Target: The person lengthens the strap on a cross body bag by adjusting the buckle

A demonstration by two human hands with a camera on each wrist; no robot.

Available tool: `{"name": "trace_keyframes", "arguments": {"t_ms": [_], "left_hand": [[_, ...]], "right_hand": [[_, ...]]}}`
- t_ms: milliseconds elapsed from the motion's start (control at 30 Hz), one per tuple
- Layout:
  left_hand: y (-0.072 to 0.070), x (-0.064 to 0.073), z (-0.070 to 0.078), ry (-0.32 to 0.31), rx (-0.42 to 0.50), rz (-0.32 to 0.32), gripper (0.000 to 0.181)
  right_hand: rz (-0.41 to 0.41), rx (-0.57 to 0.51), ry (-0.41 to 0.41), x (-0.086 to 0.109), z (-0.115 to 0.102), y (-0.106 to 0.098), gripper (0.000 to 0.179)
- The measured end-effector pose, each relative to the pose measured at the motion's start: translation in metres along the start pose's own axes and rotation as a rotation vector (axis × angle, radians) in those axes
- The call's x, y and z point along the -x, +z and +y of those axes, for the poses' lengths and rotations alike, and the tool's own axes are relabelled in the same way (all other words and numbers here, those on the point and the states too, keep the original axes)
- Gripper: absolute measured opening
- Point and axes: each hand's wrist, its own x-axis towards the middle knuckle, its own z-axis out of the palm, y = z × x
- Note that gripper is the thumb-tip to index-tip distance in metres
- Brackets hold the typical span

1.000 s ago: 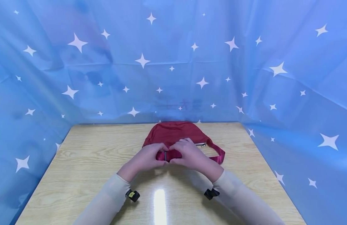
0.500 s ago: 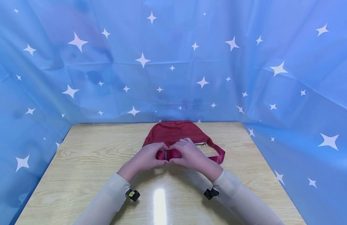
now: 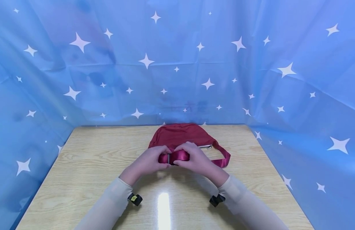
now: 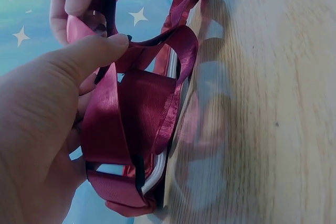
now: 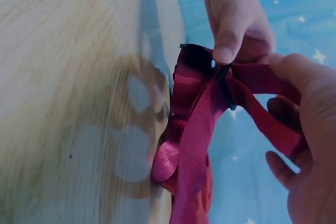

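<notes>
A dark red fabric bag with a silvery zipper lies at the far middle of the table. In front of it, both hands hold its shiny red strap. My left hand pinches the strap by a dark slider buckle, its thumb lying along the webbing. My right hand grips a loop of strap just right of the buckle, as the right wrist view shows; some of its fingers are behind the loop. Another length of strap bends round to the right of the bag.
The wooden table extends on both sides of the bag. A blue curtain with white stars hangs behind and beside it. Black wrist cameras sit under the pale sleeves.
My right hand has drawn slightly to the right and more of the red strap shows between the hands. My left hand stays almost where it was, and the bag has barely moved.
</notes>
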Motion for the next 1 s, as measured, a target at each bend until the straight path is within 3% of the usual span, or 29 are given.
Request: {"name": "trace_keyframes", "arguments": {"t_ms": [167, 500, 1000], "left_hand": [[-0.001, 0.001, -0.002, -0.027, 0.023, -0.005, 0.045], [-0.003, 0.001, -0.006, -0.034, 0.008, 0.01, 0.041], [-0.004, 0.003, -0.014, -0.026, -0.025, 0.015, 0.041]], "right_hand": [[0.027, -0.076, 0.023, 0.004, 0.004, 0.0, 0.038], [0.088, -0.162, -0.007, 0.009, 0.009, 0.002, 0.035], [0.158, -0.231, -0.03, 0.012, 0.015, 0.006, 0.035]]}}
